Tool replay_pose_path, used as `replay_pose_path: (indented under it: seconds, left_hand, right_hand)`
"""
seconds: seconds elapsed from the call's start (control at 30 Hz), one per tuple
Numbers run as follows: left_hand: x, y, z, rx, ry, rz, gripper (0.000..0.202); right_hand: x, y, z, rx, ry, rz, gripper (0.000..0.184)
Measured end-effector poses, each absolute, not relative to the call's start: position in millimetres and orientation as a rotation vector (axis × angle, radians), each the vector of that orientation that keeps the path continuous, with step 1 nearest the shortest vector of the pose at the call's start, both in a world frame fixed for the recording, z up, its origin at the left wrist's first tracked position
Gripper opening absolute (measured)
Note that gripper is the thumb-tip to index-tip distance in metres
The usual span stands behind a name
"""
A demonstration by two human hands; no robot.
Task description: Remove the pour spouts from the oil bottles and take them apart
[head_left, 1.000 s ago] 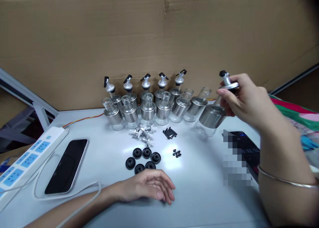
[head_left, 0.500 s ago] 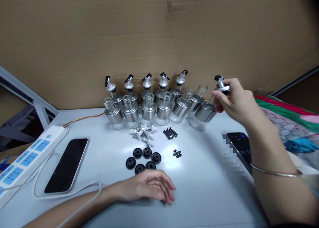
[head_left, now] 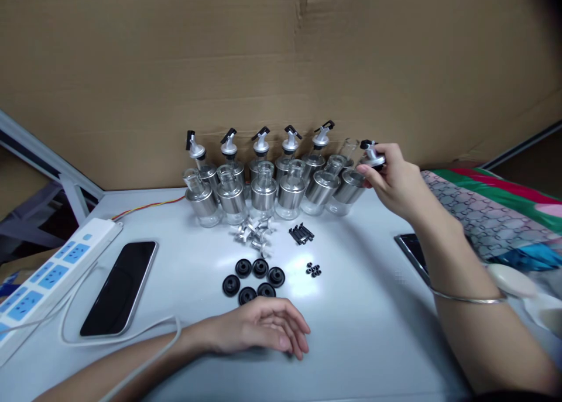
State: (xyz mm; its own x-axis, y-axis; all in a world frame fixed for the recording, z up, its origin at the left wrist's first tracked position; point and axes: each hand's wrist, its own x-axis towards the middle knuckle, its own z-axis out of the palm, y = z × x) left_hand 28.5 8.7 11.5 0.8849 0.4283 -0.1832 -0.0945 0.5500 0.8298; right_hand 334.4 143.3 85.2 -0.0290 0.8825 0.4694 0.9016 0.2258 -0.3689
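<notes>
Head view: at the far left of a pale grey table (head_left: 351, 326), a white power strip with blue socket panels (head_left: 55, 273) lies slanted. Next comes a flat phone with a black screen and light edge (head_left: 119, 288), with a thin white cable (head_left: 177, 326) looping around its near end and crossing the left forearm. Against a brown cardboard wall (head_left: 246, 68), five steel-banded glass bottles with silver-and-black pourers (head_left: 261, 144) make a back row; before them stands a front row of open-necked, steel-banded glass bottles (head_left: 264, 196). The person's left hand (head_left: 267, 329) rests on the table, fingers loosely curled and thumb apart, just in front of six round black discs (head_left: 230, 285). Beyond the discs sits a heap of small silver spout pieces (head_left: 254, 233); rightward come a bundle of thin black levers (head_left: 301, 233) and a cluster of tiny black rings (head_left: 313, 270).

At the right end of the front row is a steel-banded glass bottle with a silver-and-black pourer (head_left: 350, 186). The right hand (head_left: 386, 171) grips it at the top, thumb and fingers closed about the pourer; whether its base touches the table I cannot tell. A thin silver bangle (head_left: 468, 300) circles the right wrist, a dark phone (head_left: 415, 251) lies partly behind that forearm, and red, green and patterned material (head_left: 465, 209) fills the far right.
</notes>
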Motion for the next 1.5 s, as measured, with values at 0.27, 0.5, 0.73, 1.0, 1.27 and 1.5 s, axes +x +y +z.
replay_pose_path:
  seconds: [0.27,0.5,0.73,1.0,1.27,1.5]
  left_hand:
    - [32,8,17,0.937,0.44,0.309,0.043]
    - [33,7,9,0.916,0.406,0.361,0.046]
    - [36,4,-2,0.878,0.392,0.454,0.047]
    - [37,5,-2,0.848,0.406,0.466,0.056]
    - [33,2,3,0.993,0.446,0.449,0.061]
    - [33,5,13,1.102,0.476,0.43,0.065]
  right_hand:
    - [325,140,94,-1.482,-1.833,-0.219,0.026]
    - [258,81,88,-0.995,-1.816,-0.02,0.008]
    - [213,35,39,-0.875,-2.077,0.142,0.026]
    - [211,25,34,-0.963,-2.169,-0.181,0.033]
    - [209,18,36,-0.883,-2.311,-0.219,0.043]
    - [210,18,39,-0.775,-2.36,-0.136,0.045]
